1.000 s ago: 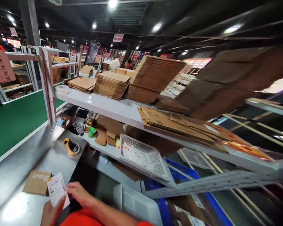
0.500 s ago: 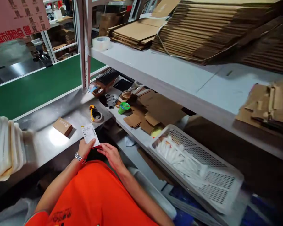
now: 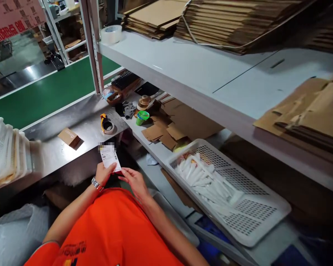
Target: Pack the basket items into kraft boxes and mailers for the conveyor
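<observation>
My left hand (image 3: 104, 173), with a metal watch at the wrist, pinches the lower edge of a white printed label (image 3: 109, 156) held upright over the front edge of the steel table (image 3: 58, 155). My right hand (image 3: 133, 180) touches the label's lower right corner, where a thin red strip shows. A small brown box (image 3: 69, 137) lies on the table to the left of the label. A yellow and black tape dispenser (image 3: 106, 124) sits further back near the table's corner.
A white mesh basket (image 3: 255, 218) of white packets rests at the right on the lower shelf. Cardboard scraps (image 3: 166, 133), a green cup (image 3: 141, 118) and a keyboard (image 3: 124, 79) lie behind. Stacked flat cartons (image 3: 233, 18) fill the upper shelf. White baskets (image 3: 5, 151) stand left beside a green conveyor (image 3: 44, 96).
The view swung down from the upper shelf to the table. Both hands stay on the label, which now sits a little lower and nearer the table's edge.
</observation>
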Demonstrator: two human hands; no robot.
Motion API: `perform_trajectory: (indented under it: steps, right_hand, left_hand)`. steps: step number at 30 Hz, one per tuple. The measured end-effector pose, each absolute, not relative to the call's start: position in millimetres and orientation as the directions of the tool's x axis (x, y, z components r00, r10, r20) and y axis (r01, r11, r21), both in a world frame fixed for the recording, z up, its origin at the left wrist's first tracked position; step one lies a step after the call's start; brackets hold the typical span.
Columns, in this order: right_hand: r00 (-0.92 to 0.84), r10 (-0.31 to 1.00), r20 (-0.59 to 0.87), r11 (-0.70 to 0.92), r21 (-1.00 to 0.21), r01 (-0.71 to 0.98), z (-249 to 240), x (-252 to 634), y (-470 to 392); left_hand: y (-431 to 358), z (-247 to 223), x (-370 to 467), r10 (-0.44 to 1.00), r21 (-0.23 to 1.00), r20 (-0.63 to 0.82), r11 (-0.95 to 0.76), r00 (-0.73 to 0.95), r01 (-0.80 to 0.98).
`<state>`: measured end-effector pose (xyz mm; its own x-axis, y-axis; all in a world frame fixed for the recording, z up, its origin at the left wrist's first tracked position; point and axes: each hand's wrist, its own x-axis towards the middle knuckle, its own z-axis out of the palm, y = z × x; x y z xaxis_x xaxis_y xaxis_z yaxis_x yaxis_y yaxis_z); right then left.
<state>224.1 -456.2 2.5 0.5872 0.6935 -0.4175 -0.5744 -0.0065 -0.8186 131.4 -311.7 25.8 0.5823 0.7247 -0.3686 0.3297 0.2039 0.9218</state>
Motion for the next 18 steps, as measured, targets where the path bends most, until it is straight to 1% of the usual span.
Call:
perform_trajectory:
  steps: [4, 10, 13, 15, 16, 18]
  right_hand:
    - [0.611, 0.672, -0.418, 0.003, -0.824, -0.567, 1.5, 224.5, -458.7]
    - [0.608, 0.684, -0.404, -0.004, -0.835, -0.551, 1.3, 224.5, -459.0]
    - [0.607, 0.692, -0.39, -0.011, -0.847, -0.531, -0.4, 224.2, -456.9]
    - [0.614, 0.691, -0.381, -0.017, -0.859, -0.512, -2.9, 224.8, -455.1]
    - [0.616, 0.69, -0.379, -0.023, -0.863, -0.505, -4.7, 225.4, -454.1]
    - [0.616, 0.689, -0.382, -0.034, -0.866, -0.499, -9.7, 227.1, -452.4]
  left_hand:
    - [-312.8, 27.9, 133.4, 0.701, 0.918, -0.388, 0.237, 0.599, 0.318]
    - [-313.9, 30.7, 132.7, 0.695, 0.904, -0.425, 0.293, 0.581, 0.31]
    - [-312.0, 28.1, 130.3, 0.693, 0.905, -0.421, 0.28, 0.586, 0.319]
    - [-311.2, 25.4, 128.4, 0.7, 0.915, -0.386, 0.211, 0.601, 0.343]
    - [-311.3, 24.3, 127.5, 0.715, 0.923, -0.344, 0.139, 0.609, 0.358]
    - [-312.5, 23.8, 125.8, 0.768, 0.911, -0.197, -0.086, 0.61, 0.403]
